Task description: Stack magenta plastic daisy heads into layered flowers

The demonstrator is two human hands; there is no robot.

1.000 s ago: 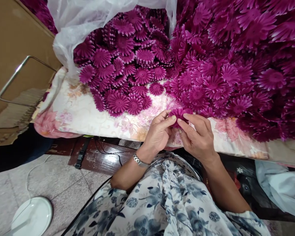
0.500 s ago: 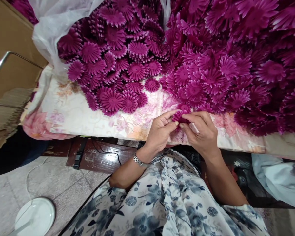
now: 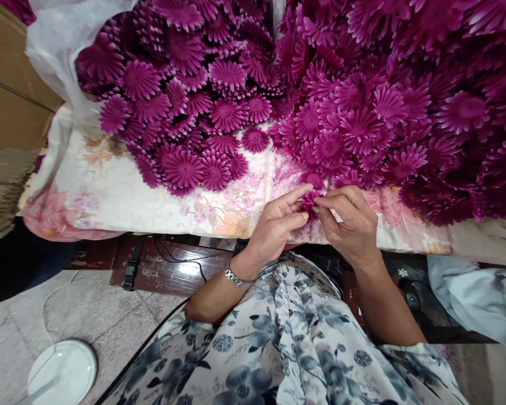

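Observation:
My left hand point(image 3: 275, 224) and my right hand point(image 3: 349, 222) meet at the near edge of a floral cloth point(image 3: 122, 197), fingertips pinched together on one small magenta fabric flower point(image 3: 310, 199). Most of that flower is hidden by my fingers. Right behind my hands a large heap of the same magenta flowers point(image 3: 383, 95) covers the cloth. More flowers spill from a clear plastic bag point(image 3: 59, 62) at the back left. A metal watch point(image 3: 235, 276) sits on my left wrist.
A cardboard box point(image 3: 8, 112) with a metal wire frame stands at the left. Below the cloth's edge are a dark wooden board point(image 3: 172, 270) with a black cable, a tiled floor, and a white round dish point(image 3: 61, 371). A pale blue cloth point(image 3: 472, 298) lies at the right.
My hands have drawn closer together on the flower, now more covered by my fingers. The view has shifted, so the flower pile sits lower and further left in the picture.

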